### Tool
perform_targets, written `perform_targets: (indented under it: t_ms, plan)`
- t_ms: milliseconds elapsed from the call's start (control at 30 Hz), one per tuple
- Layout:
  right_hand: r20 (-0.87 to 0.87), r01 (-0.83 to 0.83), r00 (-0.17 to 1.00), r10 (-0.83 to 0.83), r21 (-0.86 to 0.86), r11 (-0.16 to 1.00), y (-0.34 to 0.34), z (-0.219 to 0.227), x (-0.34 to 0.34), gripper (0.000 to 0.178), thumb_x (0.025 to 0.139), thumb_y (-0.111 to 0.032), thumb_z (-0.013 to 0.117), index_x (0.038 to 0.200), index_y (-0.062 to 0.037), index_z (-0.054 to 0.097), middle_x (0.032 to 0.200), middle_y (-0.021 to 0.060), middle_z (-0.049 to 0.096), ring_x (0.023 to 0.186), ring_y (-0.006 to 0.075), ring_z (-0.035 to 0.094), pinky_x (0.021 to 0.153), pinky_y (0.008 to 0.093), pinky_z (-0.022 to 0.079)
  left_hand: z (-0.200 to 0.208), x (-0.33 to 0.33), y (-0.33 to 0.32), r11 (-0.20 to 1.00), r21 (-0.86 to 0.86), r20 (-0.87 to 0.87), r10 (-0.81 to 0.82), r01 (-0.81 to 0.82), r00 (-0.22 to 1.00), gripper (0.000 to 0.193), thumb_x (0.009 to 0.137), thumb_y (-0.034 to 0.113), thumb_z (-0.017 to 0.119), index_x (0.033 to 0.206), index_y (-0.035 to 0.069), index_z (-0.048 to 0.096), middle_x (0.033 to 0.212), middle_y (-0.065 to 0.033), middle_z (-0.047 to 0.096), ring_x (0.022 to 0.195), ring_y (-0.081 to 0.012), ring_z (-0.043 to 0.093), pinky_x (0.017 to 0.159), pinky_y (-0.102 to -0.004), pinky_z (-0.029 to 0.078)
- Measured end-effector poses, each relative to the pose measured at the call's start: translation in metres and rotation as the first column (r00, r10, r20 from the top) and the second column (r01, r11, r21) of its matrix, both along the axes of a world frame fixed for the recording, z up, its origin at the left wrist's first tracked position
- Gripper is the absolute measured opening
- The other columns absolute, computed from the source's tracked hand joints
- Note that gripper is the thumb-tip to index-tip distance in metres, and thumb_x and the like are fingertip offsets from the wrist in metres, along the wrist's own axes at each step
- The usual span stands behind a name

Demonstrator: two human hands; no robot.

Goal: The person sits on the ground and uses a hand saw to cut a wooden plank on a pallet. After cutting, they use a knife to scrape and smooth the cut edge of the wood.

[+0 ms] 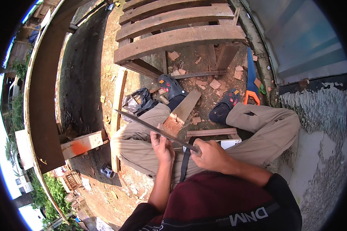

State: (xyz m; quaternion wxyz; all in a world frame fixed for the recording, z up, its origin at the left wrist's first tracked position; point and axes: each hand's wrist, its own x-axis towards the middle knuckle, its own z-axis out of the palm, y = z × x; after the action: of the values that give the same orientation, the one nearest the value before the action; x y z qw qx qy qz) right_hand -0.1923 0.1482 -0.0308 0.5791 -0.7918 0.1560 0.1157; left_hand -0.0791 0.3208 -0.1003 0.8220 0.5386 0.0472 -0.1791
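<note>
A long, narrow, dark blade (142, 122), perhaps a machete seen edge-on, slants across my lap, its tapering end toward the upper left. Around its near end my right hand (212, 156) is closed. My left hand (162, 148) pinches the blade farther along, fingers bent against it. Just beyond, between my legs, a wooden board (187, 107) lies tilted, with a rough, freshly cut reddish end. A short strip of wood (212, 132) lies near my right hand, by a white object (230, 143) that is partly hidden.
Ahead stands a slatted wooden bench (181, 36). A handsaw (251, 73) with an orange handle is at the right, near the wall (316, 115). Wood chips (216, 84) litter the ground. At left are a black plastic bag (144, 101), an upright timber (117, 104) and a can (107, 171).
</note>
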Motion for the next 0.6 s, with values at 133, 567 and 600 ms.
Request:
perform_targets:
  t_ms: [133, 567, 600]
  plan:
    - [0.248, 0.076, 0.966, -0.070, -0.018, 0.997, 0.001, -0.002, -0.007, 0.026, 0.084, -0.018, 0.071, 0.092, 0.0046, 0.062, 0.071, 0.0214, 0.066, 0.068, 0.0416, 0.068, 0.063, 0.0464, 0.054, -0.018, -0.002, -0.004, 0.999, 0.015, 0.073, 0.029, -0.031, 0.997, 0.025, 0.101, 0.016, 0.065, 0.122, 0.010, 0.053, 0.135, -0.0073, 0.053, 0.119, -0.0176, 0.059, 0.090, -0.0356, 0.061]
    - [0.127, 0.038, 0.992, -0.021, -0.126, 0.991, -0.015, -0.041, -0.007, 0.030, 0.080, -0.016, 0.072, 0.099, 0.0064, 0.064, 0.070, 0.0236, 0.067, 0.067, 0.0414, 0.069, 0.063, 0.0482, 0.054, -0.009, -0.015, -0.007, 0.993, 0.083, 0.117, 0.078, -0.088, 0.990, 0.027, 0.103, 0.017, 0.062, 0.125, 0.007, 0.053, 0.137, -0.0088, 0.054, 0.124, -0.0206, 0.055, 0.095, -0.0383, 0.055]
    - [-0.022, 0.017, 1.000, -0.020, -0.135, 0.991, -0.023, -0.043, 0.001, 0.030, 0.080, -0.016, 0.072, 0.099, 0.0067, 0.064, 0.071, 0.0244, 0.068, 0.068, 0.0418, 0.069, 0.063, 0.0485, 0.054, -0.011, -0.012, -0.009, 0.995, 0.064, 0.156, 0.060, -0.070, 0.986, 0.027, 0.103, 0.018, 0.062, 0.125, 0.007, 0.053, 0.137, -0.0088, 0.054, 0.123, -0.0203, 0.056, 0.094, -0.0374, 0.055]
